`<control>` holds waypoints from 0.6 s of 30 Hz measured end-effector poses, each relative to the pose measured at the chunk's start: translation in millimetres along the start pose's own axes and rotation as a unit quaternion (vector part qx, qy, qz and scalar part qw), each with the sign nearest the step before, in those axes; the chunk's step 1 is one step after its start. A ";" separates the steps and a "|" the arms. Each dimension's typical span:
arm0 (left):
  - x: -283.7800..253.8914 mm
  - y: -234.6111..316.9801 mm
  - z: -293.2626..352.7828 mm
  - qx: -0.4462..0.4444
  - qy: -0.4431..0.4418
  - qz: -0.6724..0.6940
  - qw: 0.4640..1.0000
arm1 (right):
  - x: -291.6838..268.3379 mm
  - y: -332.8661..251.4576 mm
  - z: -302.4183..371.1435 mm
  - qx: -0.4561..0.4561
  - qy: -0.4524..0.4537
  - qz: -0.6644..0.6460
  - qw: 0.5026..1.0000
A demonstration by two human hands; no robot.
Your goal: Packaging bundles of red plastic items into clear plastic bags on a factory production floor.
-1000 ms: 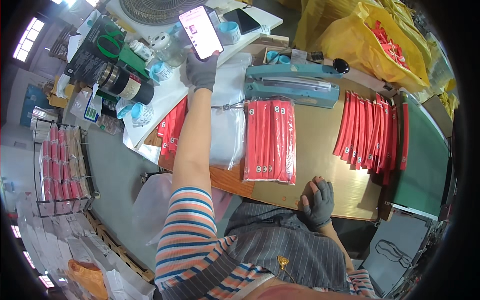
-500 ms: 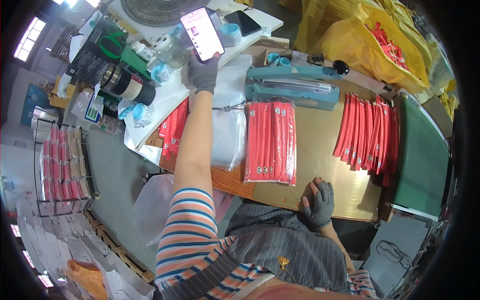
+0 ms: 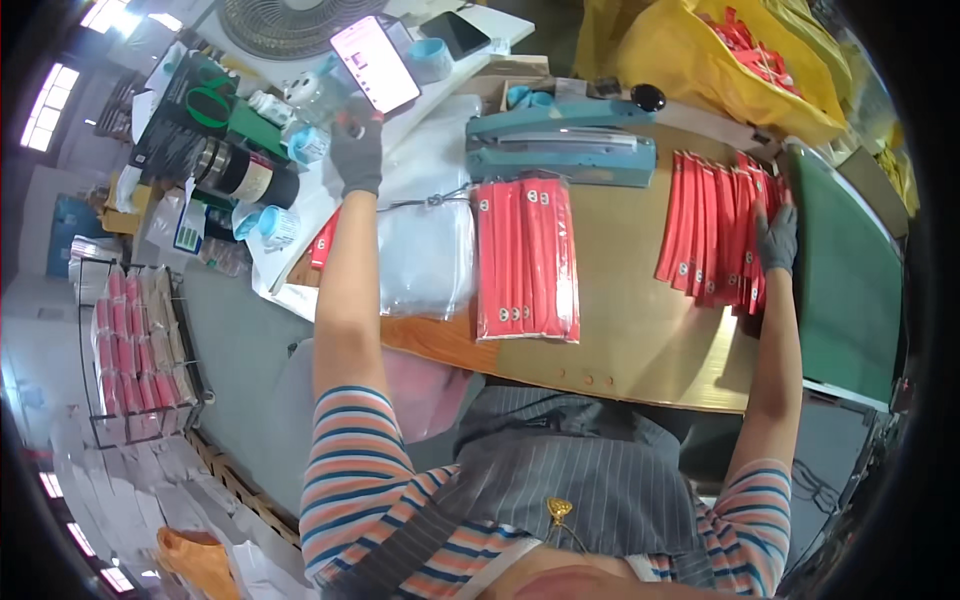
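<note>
A gloved left hand [image 3: 357,155] sits just below a lit phone [image 3: 375,65], while the gloved right hand [image 3: 777,243] has its fingers [image 3: 762,222] at the right end of a row of red strips [image 3: 692,225] on a counter [image 3: 620,280]. Between the hands, a clear packet [image 3: 528,260] of red strips lies before a blue-green sealer [image 3: 560,168].

Bright glare on the tabletop [image 3: 620,270]

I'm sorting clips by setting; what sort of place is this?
Probably a small packing workshop: loose red strips, a clear-wrapped pack of more, and what looks like a blue bag sealer.
</note>
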State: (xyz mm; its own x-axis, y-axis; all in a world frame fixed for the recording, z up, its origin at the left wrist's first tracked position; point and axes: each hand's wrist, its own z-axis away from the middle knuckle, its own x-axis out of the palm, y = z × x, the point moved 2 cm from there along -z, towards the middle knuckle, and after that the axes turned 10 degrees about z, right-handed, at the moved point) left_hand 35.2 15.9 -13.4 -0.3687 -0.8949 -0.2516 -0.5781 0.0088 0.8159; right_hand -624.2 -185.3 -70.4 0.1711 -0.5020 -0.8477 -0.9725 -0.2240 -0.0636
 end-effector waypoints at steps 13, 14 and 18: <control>16.7 7.2 -21.0 -0.057 -0.001 -0.068 0.996 | 55.0 20.3 0.5 0.164 -0.220 -0.010 0.962; 22.2 13.8 -15.0 -0.069 0.001 -0.049 0.996 | 50.5 21.2 3.1 0.148 -0.186 -0.009 0.971; 21.4 12.1 -11.1 0.039 0.101 -0.047 0.993 | 65.1 37.8 4.6 0.126 -0.202 -0.023 0.971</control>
State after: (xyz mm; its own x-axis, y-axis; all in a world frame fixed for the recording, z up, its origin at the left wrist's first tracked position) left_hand 28.5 -8.1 -3.1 -0.1614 -0.9647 -0.2079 -0.6606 -0.0509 0.7490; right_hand -650.5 -222.6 -130.4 0.1890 -0.1154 -0.9752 -0.9818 -0.0021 -0.1900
